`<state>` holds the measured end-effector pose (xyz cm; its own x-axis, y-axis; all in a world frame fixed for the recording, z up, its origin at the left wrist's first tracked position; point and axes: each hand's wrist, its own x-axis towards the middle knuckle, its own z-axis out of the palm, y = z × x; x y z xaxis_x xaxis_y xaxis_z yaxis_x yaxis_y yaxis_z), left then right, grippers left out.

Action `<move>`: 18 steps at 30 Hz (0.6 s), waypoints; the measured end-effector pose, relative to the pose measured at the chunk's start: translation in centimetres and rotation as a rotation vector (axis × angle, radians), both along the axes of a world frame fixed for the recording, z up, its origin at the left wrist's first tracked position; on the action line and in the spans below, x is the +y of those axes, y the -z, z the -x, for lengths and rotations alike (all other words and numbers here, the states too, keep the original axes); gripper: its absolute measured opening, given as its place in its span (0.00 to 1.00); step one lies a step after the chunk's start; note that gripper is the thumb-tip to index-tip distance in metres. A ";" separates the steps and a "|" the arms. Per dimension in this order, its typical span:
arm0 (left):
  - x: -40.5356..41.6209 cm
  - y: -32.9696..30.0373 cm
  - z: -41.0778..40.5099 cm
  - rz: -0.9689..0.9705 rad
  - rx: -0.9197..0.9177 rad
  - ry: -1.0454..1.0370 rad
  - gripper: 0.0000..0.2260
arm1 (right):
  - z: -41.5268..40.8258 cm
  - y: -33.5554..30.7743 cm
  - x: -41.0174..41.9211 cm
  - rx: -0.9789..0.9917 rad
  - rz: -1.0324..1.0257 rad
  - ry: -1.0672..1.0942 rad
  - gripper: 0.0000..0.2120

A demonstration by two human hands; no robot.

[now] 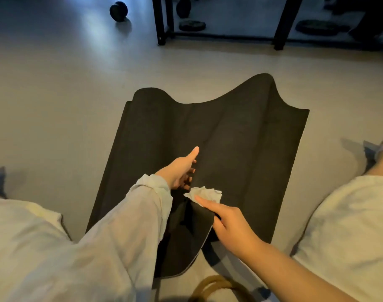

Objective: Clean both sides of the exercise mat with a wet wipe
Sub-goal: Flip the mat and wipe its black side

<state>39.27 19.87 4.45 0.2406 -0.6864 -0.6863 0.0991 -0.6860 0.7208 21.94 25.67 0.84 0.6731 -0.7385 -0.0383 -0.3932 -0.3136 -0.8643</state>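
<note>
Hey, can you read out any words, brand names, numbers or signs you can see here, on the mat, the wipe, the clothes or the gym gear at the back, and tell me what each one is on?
None can be read.
Exercise mat: plain dark surface, no print.
Wet wipe: crumpled, no print visible.
Weight plates at the back: too dark and small to show any markings.

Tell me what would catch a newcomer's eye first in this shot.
A dark exercise mat fills the middle of the pale floor, its far edge rippled. At its raised near edge the right hand pinches a crumpled white wipe against the mat, while the left hand reaches across it, thumb out.
</note>
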 end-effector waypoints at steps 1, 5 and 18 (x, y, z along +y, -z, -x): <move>-1.0 0.0 0.2 0.005 -0.028 -0.003 0.24 | 0.2 -0.2 -0.2 -0.005 0.001 -0.001 0.24; -5.4 0.4 0.9 0.008 -0.120 -0.007 0.33 | 0.8 -0.7 -1.0 0.014 -0.010 -0.044 0.24; -9.9 1.4 -1.3 0.056 -0.486 0.031 0.21 | 0.3 -1.2 -2.9 0.353 0.203 -0.263 0.39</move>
